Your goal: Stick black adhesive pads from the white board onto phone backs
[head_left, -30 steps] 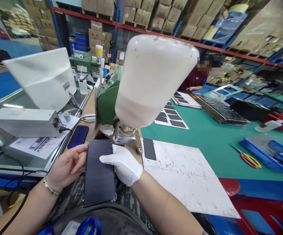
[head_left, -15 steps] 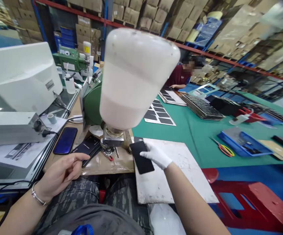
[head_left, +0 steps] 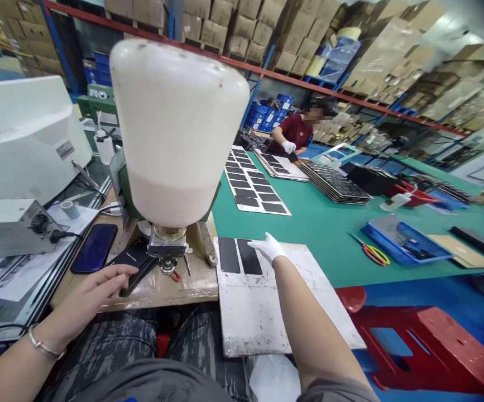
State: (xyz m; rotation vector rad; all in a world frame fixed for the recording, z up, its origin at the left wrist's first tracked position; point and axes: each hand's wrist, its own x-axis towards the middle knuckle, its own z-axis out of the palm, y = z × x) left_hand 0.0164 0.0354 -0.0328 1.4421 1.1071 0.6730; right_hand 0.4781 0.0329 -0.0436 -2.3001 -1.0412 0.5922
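Far to the left a white monitor (head_left: 24, 134) stands with its back turned, above a grey metal box (head_left: 9, 226) with a cable plugged in, and a dark blue phone (head_left: 95, 247) lies flat on the wooden surface (head_left: 162, 287) just beside that box. Next along, the bare left hand (head_left: 93, 293), a bracelet at its wrist, lies loose and open near the front edge of the wooden surface, its fingertips touching the near end of a small stack of black panels (head_left: 135, 262); it grips nothing. Just past the stack a big white plastic hopper (head_left: 177, 125), part filled with pale stuff, rises from a metal fitting (head_left: 167, 248) on a green machine (head_left: 122, 187). To the right of it a scuffed white board (head_left: 267, 312) lies over the front edge, with two black strips (head_left: 239, 255) side by side at its far left corner. The gloved right hand (head_left: 269, 247) lies flat with fingers spread on the far edge of the board, its fingertips touching the right-hand strip, holding nothing. Beyond stretches a green surface (head_left: 329, 234) with a sheet of black rectangles (head_left: 252, 187), stacked dark panels (head_left: 334, 187), scissors (head_left: 371, 254) with red and yellow handles and a blue tray (head_left: 405, 243). At its far edge a person in a dark red shirt (head_left: 294, 131) works with a white-gloved hand. Low on the right stands a red plastic stool (head_left: 426, 346).
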